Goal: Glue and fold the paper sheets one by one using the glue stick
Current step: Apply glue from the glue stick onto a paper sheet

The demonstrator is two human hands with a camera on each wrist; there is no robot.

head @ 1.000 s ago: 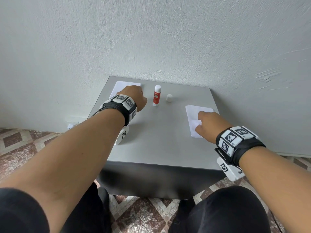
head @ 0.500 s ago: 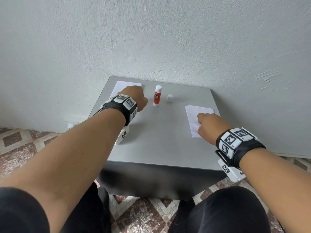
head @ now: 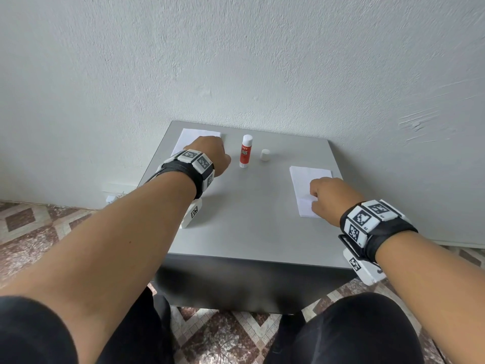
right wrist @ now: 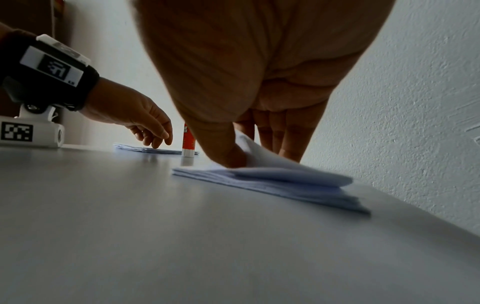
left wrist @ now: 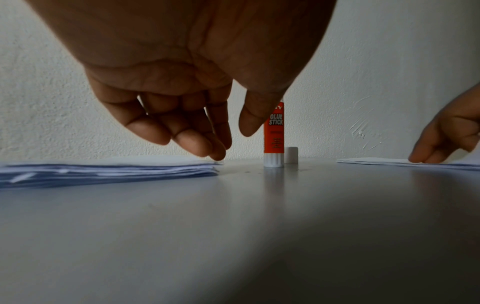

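A flat stack of white paper sheets point(head: 200, 134) lies at the table's far left. My left hand point(head: 212, 153) hangs over its near right corner. Its loosely curled fingertips point(left wrist: 217, 155) touch that corner, and the thumb stays apart. The orange glue stick point(head: 245, 151) stands upright and uncapped just right of that hand. Its white cap point(head: 265, 155) stands beside it. On the right lies a pile of folded sheets point(head: 304, 179). My right hand point(right wrist: 249, 153) pinches the lifted edge of the pile's top sheet point(right wrist: 288, 171) between thumb and fingers.
The small grey table point(head: 249, 222) stands against a white plaster wall point(head: 262, 61). Its bare middle lies between the two paper piles. Below the front edge are my knees and a patterned tile floor point(head: 31, 227).
My right hand has slid a little toward me along the right pile. The left hand has barely moved.
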